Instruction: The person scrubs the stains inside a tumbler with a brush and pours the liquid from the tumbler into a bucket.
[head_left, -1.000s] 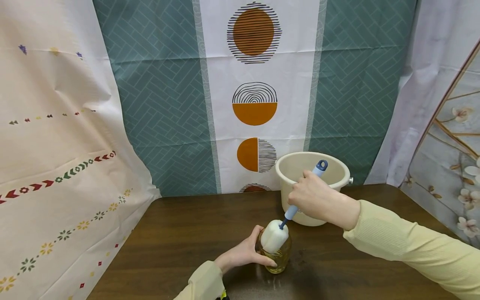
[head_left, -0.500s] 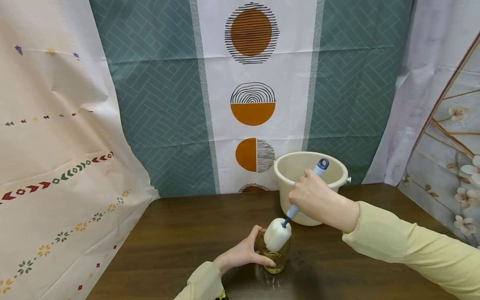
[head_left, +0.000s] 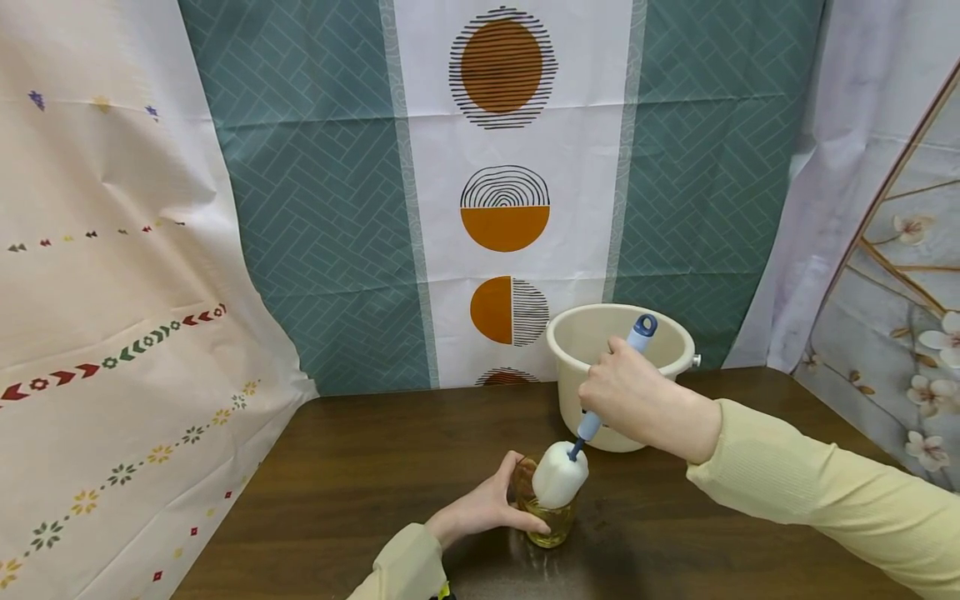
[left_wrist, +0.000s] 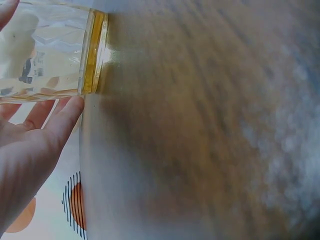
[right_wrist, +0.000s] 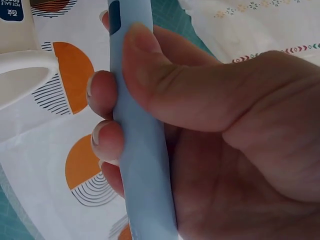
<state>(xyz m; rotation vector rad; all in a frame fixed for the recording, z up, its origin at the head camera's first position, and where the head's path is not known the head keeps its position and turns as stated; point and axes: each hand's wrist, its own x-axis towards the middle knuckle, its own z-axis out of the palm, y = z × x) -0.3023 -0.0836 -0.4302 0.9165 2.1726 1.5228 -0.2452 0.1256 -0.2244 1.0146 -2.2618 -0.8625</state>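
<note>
An amber glass stands upright on the brown table, and my left hand grips it from the left side. In the left wrist view the fingers lie along the wall of the glass, close to its base. My right hand holds the light blue handle of a bottle brush, fingers and thumb wrapped round it. Tilted, the brush's white sponge head sits partly inside the mouth of the glass; its lower end shows faintly through the wall.
Behind the right hand a cream bucket stands at the back of the table. Patterned cloths hang behind and at both sides.
The sponge head has shifted slightly to the right within the mouth of the glass. The left hand keeps its hold on the glass, almost still.
</note>
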